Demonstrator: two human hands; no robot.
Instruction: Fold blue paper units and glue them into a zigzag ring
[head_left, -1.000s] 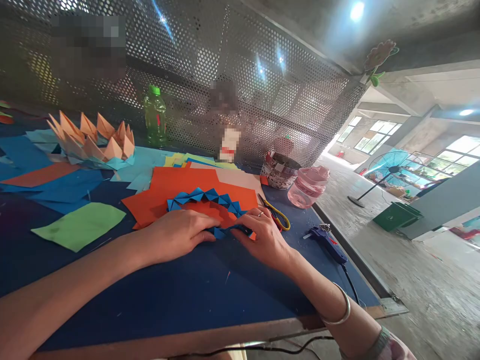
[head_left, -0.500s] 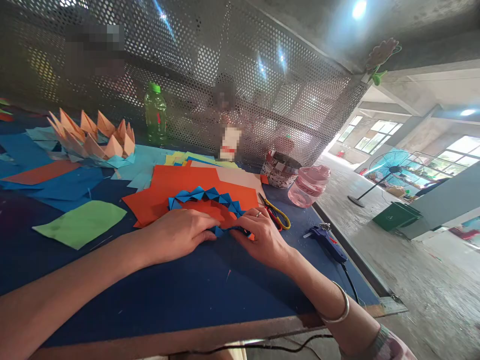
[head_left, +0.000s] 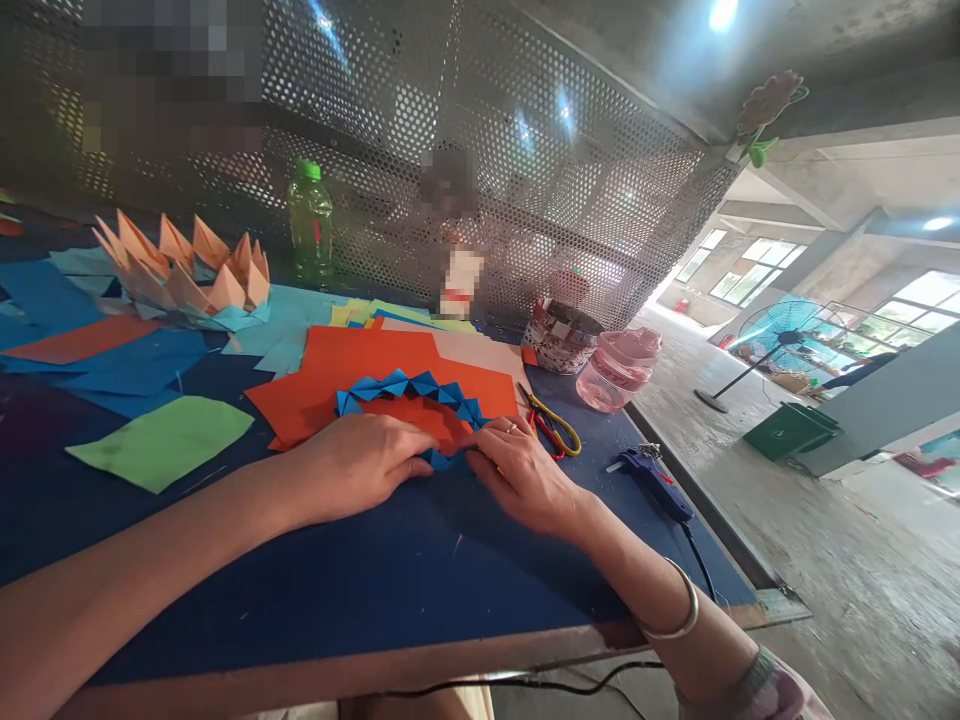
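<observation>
A ring of folded blue paper [head_left: 403,382] with pointed triangular peaks lies partly over orange paper sheets [head_left: 352,352]. My left hand [head_left: 371,462] is closed on the ring's near left side, thumb and fingers pinching the folds. At the near right, my right hand [head_left: 525,470] has its fingers closed on the same ring. Both hands hide much of the ring's near edge. Just beyond my right hand rest scissors [head_left: 556,425] with yellow and red handles. A blue glue gun [head_left: 656,485] lies farther right on the table.
An orange folded-paper crown [head_left: 187,275] stands at the back left among blue sheets [head_left: 135,370]. A green sheet [head_left: 161,440] lies nearer. Along the perforated screen [head_left: 510,200] are a green-capped bottle [head_left: 310,225], a patterned basket [head_left: 559,335] and a pink bottle [head_left: 621,370].
My right hand has shifted slightly along the ring's near edge, and its fingers are drawn closer together. My left hand keeps its hold almost unmoved.
</observation>
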